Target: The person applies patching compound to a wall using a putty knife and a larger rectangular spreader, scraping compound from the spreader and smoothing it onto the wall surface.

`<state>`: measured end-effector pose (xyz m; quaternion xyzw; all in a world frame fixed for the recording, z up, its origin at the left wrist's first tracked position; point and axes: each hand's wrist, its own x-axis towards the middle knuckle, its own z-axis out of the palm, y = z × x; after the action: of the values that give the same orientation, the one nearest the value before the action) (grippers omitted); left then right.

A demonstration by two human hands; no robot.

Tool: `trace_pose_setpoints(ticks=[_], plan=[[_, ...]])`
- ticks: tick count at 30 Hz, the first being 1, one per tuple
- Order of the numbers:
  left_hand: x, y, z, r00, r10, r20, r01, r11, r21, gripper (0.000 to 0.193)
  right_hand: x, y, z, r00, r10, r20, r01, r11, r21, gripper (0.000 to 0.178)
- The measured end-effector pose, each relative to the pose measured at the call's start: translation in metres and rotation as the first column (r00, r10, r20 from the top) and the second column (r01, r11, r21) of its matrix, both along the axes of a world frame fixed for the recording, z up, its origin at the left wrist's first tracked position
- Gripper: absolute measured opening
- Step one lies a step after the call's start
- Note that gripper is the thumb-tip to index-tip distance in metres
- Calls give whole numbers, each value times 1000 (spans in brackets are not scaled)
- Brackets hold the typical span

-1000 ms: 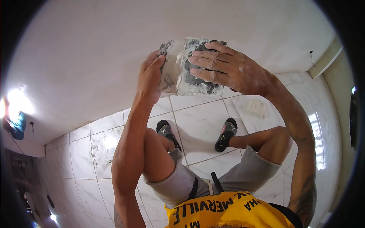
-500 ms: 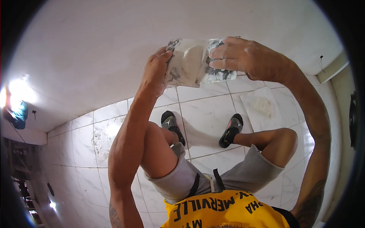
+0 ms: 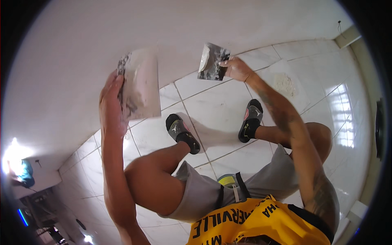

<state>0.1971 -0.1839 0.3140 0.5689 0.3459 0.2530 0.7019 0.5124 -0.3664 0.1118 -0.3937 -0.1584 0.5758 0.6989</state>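
Across the top and left of the frame spreads a pale wall point(image 3: 163, 24), the largest surface, meeting a floor of white veined tiles point(image 3: 218, 98) along a slanting, bent line. At the lower middle come the person's yellow top point(image 3: 241, 222) and grey shorts point(image 3: 204, 190), the knees spread wide.

Left of centre, in the upper half, stands a broad pale plate point(image 3: 143, 81), streaked dark along its left edge. The left hand point(image 3: 111, 98) has its grip closed on that edge — thumb over the near face; whether the plate touches the wall I cannot tell. Two dark shoes point(image 3: 179, 128) rest on the tiles around the centre of the frame, set apart.

Above them, at upper centre, is a smaller dark blade point(image 3: 214, 69), well apart from the plate. The right hand point(image 3: 238, 68) pinches it at its right edge — thumb on the smeared face. To the right, a rough whitish patch point(image 3: 284, 84) lies on the floor. Smallest is the strip of white paste point(image 3: 204, 57) along the blade's left side.
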Motion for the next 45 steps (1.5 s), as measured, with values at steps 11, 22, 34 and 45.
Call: trace_pose_setpoints(ticks=[11,22,34,45], plan=[[33,-16,3,816,-397,-421,449,893,29,39,-19,46,-275,844,-516,146,535,790,-301,25],[55,-4,-9,681,-494,-541,600,800,24,33,9,87,-256,797,-418,436,558,787,-264,29],[64,16,-12,702,-480,-526,579,815,30,33,8,154,-237,812,-584,7,546,755,-362,32],[85,24,-11,706,-518,-482,623,779,75,34,14,148,-34,811,-585,15,564,773,-290,26]])
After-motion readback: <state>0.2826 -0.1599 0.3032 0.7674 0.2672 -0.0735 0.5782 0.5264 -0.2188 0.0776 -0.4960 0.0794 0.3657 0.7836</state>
